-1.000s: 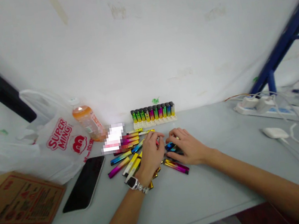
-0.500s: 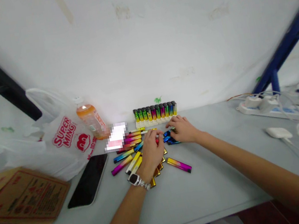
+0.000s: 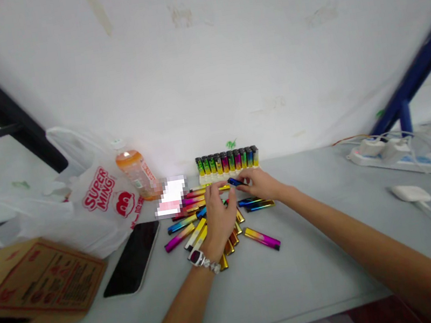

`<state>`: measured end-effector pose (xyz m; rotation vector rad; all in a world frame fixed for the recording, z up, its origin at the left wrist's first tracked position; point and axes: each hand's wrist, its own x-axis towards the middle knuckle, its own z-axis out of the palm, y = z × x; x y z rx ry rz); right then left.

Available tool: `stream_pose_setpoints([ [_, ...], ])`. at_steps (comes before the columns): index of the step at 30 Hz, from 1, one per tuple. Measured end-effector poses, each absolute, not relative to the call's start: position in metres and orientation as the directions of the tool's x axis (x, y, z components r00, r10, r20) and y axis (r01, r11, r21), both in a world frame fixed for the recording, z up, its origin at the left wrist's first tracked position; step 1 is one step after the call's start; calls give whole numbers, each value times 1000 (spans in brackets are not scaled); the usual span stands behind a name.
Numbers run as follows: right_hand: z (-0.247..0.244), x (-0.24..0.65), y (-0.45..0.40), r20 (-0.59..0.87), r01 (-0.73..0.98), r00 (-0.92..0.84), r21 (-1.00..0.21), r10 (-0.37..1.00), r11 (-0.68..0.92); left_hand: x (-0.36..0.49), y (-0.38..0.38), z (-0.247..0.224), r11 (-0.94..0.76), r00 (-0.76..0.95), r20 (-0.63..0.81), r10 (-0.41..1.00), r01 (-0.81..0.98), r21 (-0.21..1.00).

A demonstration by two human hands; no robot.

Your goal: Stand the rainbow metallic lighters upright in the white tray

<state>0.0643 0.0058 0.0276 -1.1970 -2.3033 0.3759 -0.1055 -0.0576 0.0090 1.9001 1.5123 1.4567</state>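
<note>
Shiny lighters in several colours lie spread on the grey table, among them a yellow and purple one (image 3: 263,239) at the right of the pile. My right hand (image 3: 257,183) pinches a dark blue lighter (image 3: 235,182) at one end. Above the pile is my left hand (image 3: 220,212), its thumb and fingers apart; whether anything lies under its palm is hidden. Behind both hands, a white rack (image 3: 204,179) against the wall holds a row of upright lighters (image 3: 231,161) with black tops. Two blue and gold lighters (image 3: 259,206) lie below my right hand.
On the left stand a cardboard box (image 3: 50,280), a plastic bag (image 3: 99,202), an orange drink bottle (image 3: 136,175) and a black phone (image 3: 133,259). A power strip (image 3: 407,159), a white charger (image 3: 411,193) and cables occupy the right.
My right hand has lifted a dark blue lighter and moved slightly towards the rack. My left hand's fingers have spread a little above the pile. The view has shifted slightly.
</note>
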Motion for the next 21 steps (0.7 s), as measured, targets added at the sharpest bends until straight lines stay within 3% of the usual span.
stream_pose_setpoints([
  [3,20,58,-10,466,463,-301,-691,832,555,-103,-57,10,-386,-114,485,867,462,798],
  [5,15,52,-23,486,354,-235,-764,842,540,-101,-58,10,-403,-79,471,879,404,821],
  [10,11,41,-49,462,282,-307,-790,832,544,-101,-62,15,-469,-3,493,870,303,830],
  [17,10,53,-50,442,289,-93,-846,892,449,-103,-66,18,-383,-110,398,911,131,914],
  [21,6,55,-50,396,276,-68,-874,916,399,-102,-69,22,-322,-145,332,932,90,943],
])
